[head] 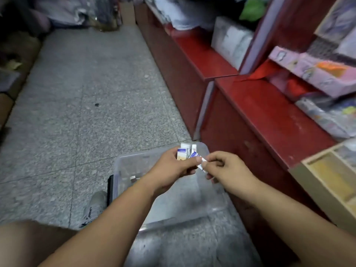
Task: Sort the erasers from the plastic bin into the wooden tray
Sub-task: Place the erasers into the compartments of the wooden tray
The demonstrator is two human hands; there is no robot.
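Holding a small bunch of erasers (185,151) above the plastic bin (192,201), mid-frame, the left hand (169,169) curls round them — the right hand (229,168) pinches one by its end. They look light and firm, easy to pinch by the sides.

You have two hands up: left hand (169,170), right hand (227,168). One plastic bin (123,162). One wooden tray (308,170). Your left holds bunched erasers (184,152), roughly four; blur hides the exact count. Your right pinches one single eraser (202,163). One shoe (94,207).
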